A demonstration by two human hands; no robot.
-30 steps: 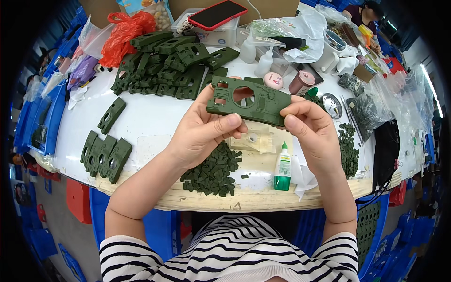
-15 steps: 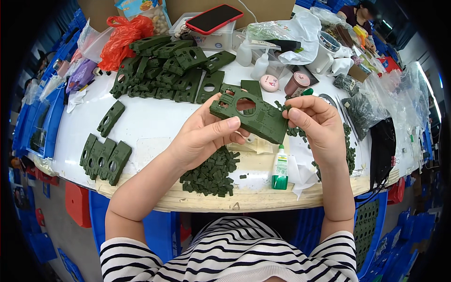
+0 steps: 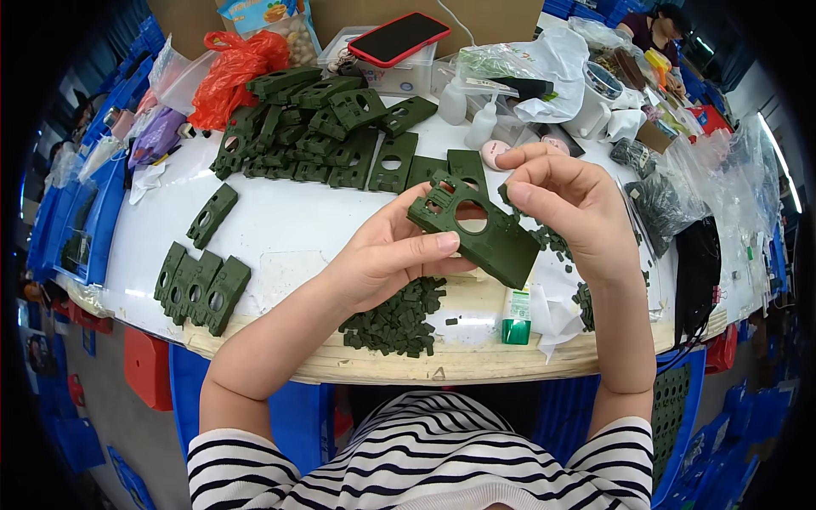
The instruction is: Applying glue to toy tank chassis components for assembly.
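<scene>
A dark green plastic model tank hull [image 3: 503,248] with a round hole is gripped between the thumb and fingers of my left hand [image 3: 370,255], tilted above the table. Just off its far right edge, my right hand [image 3: 574,208] pinches a small dark green plastic piece [image 3: 505,195], mostly covered by the fingertips. Below the hull lies a heap of small green pieces [image 3: 393,319], and more loose green pieces [image 3: 551,240] are scattered under my right hand. Close by stands a green-and-white bottle [image 3: 517,321], its top hidden behind the hull.
Stacked tank hulls [image 3: 336,140] fill the back left; several others [image 3: 202,289] lie at the left. Behind are a red plastic bag [image 3: 242,72], a red-cased phone [image 3: 399,39] and squeeze bottles [image 3: 482,123]. Clear bags [image 3: 680,204] crowd the right. A person [image 3: 654,34] sits far right.
My left hand has turned the hull, its right end dropping. My right hand, with the small piece, has come away from the hull's right edge. The whole view has shifted slightly.
</scene>
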